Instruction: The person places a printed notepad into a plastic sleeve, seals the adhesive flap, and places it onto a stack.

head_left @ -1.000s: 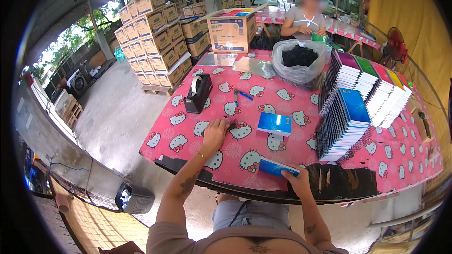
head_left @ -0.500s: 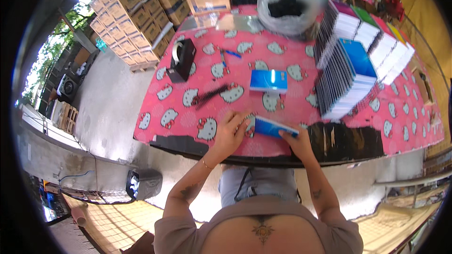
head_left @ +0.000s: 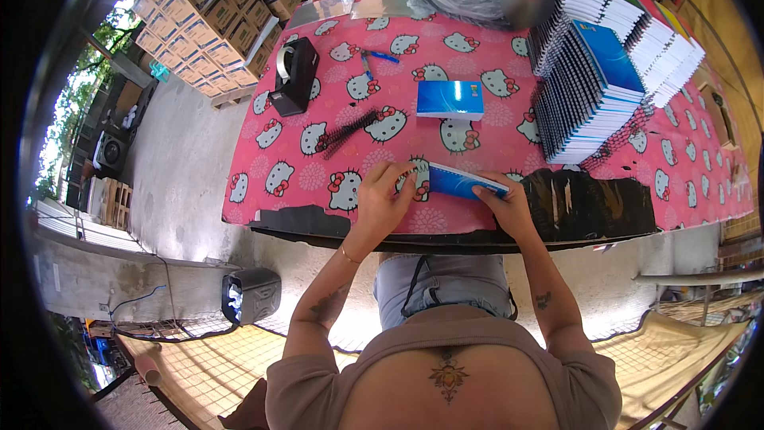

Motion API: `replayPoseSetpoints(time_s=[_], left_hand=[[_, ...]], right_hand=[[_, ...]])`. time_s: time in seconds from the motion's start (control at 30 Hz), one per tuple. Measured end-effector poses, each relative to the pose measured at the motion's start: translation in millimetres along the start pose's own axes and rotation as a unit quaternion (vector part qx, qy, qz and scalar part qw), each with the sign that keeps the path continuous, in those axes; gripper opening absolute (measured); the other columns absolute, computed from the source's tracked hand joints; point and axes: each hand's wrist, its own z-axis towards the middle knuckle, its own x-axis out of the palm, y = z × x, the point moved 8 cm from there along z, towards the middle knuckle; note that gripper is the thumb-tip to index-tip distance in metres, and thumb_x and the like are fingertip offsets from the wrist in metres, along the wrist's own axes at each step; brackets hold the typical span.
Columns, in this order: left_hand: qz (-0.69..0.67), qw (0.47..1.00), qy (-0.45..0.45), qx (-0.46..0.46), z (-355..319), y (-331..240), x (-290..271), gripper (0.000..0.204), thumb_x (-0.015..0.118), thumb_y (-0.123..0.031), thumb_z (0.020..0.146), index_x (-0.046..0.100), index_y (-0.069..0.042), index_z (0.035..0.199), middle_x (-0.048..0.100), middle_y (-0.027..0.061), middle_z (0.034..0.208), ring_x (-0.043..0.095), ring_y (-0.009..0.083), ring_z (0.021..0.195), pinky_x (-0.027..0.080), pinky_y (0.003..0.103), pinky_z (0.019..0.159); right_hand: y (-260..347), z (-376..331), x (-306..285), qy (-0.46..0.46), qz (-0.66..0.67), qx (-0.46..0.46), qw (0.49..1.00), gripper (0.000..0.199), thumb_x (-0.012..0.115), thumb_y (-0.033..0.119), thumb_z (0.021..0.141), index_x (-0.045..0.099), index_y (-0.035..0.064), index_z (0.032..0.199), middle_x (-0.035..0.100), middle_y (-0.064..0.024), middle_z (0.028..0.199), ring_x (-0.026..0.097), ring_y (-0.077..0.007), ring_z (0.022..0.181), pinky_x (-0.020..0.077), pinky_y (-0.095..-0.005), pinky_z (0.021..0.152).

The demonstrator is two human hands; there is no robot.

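Note:
My right hand (head_left: 503,201) grips the right end of a blue-covered notebook (head_left: 458,183), thumb on top, above the table's near edge. At the notebook's left end, my left hand (head_left: 386,197) is closed in a pinch; what its fingertips hold is too small to make out. Beyond the hands lies a blue-covered pad of pages (head_left: 450,99). A loose heap of black spiral binding coils (head_left: 348,132) rests to the left of it.
Stacked blue spiral notebooks (head_left: 593,95) stand at right, more notebook stacks (head_left: 613,8) behind. A black tape dispenser (head_left: 294,76), blue pens (head_left: 382,57) and a plastic bag of black coils (head_left: 469,0) lie farther back. Cartons (head_left: 199,32) are piled on the left.
The view has tilted, so the table's things sit higher in the picture. Both hands stay at the notebook, in nearly the same grip.

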Motion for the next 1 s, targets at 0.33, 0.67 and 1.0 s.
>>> replayPoseSetpoints(time_s=[0.33, 0.67, 1.0], left_hand=[[-0.047, 0.996, 0.080, 0.007, 7.3, 2.8, 8.2, 0.024, 0.070, -0.003, 0.089, 0.066, -0.002, 0.113, 0.065, 0.0107, 0.086, 0.062, 0.0206, 0.068, 0.048, 0.030, 0.061], [-0.132, 0.979, 0.157, -0.016, 13.6, -6.3, 17.3, 0.021, 0.064, -0.013, 0.098, 0.065, -0.003, 0.116, 0.067, 0.0099, 0.085, 0.064, 0.0142, 0.068, 0.049, 0.028, 0.057], [-0.253, 0.918, 0.270, -0.142, 7.8, 12.9, 35.7, 0.022, 0.058, -0.016, 0.102, 0.065, 0.000, 0.116, 0.065, 0.0030, 0.083, 0.061, 0.0079, 0.074, 0.049, 0.024, 0.066]], right_hand=[[-2.5, -2.7, -3.0, -0.003, 0.002, 0.008, 1.000, 0.024, 0.072, 0.007, 0.090, 0.070, -0.0003, 0.113, 0.071, -0.0096, 0.102, 0.063, -0.0148, 0.094, 0.0488, -0.0289, 0.086], [14.9, -6.5, 4.0, 0.030, 0.002, -0.011, 0.999, 0.021, 0.071, 0.002, 0.090, 0.071, 0.0004, 0.110, 0.070, -0.0041, 0.098, 0.061, -0.0113, 0.091, 0.0478, -0.0275, 0.084], [15.5, -7.1, 5.2, 0.033, 0.007, -0.027, 0.999, 0.022, 0.069, 0.001, 0.091, 0.071, -0.0008, 0.113, 0.073, -0.0056, 0.099, 0.061, -0.0103, 0.087, 0.0484, -0.0257, 0.081]])
